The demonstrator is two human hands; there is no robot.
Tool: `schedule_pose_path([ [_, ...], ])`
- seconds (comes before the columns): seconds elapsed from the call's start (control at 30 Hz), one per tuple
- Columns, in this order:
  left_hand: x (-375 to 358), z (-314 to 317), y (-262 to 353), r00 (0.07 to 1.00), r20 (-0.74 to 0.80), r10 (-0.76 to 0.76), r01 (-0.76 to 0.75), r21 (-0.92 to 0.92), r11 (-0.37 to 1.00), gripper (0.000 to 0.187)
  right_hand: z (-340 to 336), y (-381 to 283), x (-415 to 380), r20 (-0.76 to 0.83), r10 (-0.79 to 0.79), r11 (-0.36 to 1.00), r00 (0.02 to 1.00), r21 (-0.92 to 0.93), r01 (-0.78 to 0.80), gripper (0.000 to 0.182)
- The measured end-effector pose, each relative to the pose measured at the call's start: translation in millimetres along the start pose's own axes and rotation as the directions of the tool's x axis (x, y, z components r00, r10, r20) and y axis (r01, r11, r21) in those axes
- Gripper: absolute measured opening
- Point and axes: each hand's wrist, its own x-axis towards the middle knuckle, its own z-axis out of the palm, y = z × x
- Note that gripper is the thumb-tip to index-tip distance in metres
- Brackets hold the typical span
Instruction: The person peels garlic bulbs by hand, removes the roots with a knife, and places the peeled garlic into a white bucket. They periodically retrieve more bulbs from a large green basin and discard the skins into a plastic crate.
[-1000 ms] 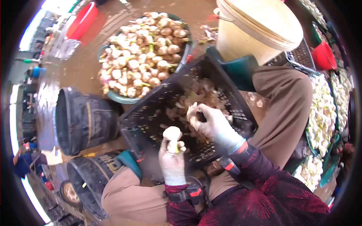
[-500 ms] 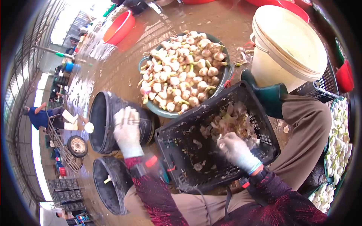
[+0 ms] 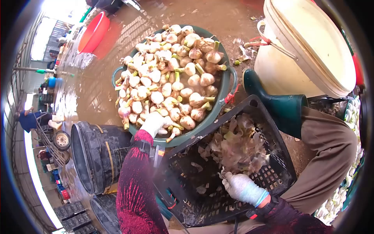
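Observation:
My gloved left hand (image 3: 154, 123) reaches over the near rim of a green tub (image 3: 191, 136) heaped with garlic bulbs (image 3: 207, 79). It touches bulbs at that edge; its fingers are partly hidden among them, so their grip does not show. Over a black plastic crate (image 3: 253, 102), my gloved right hand (image 3: 243, 189) is closed, with a small dark tip showing at its fingers. What it holds is too small to name. Loose papery garlic skins (image 3: 239, 146) lie in the crate beyond this hand.
Left of the tub a black bucket (image 3: 93, 156) lies tilted, with another dark bucket (image 3: 105, 212) nearer me. A large cream bucket (image 3: 276, 66) stands at right behind my green boot (image 3: 272, 91). Peeled garlic (image 3: 331, 206) fills containers at far right. A person (image 3: 29, 121) sits at far left.
My left hand has moved from the black bucket to the bulbs in the tub. My right hand remains closed over the crate. The view has shifted, bringing the tub closer.

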Motion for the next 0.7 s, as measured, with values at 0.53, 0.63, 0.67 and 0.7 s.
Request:
schedule_pose_path([
  [0.53,-242.3,166.0,-28.3,0.825,-0.511,0.242,-0.565,-0.765,0.310,0.038,-49.0,-63.9,-49.1,-0.281,-0.347,0.910,0.895,0.130,0.394,0.050],
  [0.63,-270.7,197.8,-26.0,0.840,-0.530,0.117,-0.533,-0.764,0.364,0.037,-36.2,-49.5,-47.6,-0.227,-0.400,0.900,0.888,0.086,0.428,0.042],
  [0.67,-276.0,206.6,-25.7,0.847,-0.520,0.107,-0.520,-0.771,0.368,0.037,-30.2,-43.5,-47.4,-0.212,-0.421,0.898,0.882,0.039,0.438,0.045],
  [0.7,-279.2,213.6,-24.0,0.851,-0.516,0.101,-0.514,-0.774,0.370,0.035,-24.5,-38.8,-46.9,-0.196,-0.438,0.895,0.877,-0.006,0.446,0.048],
])
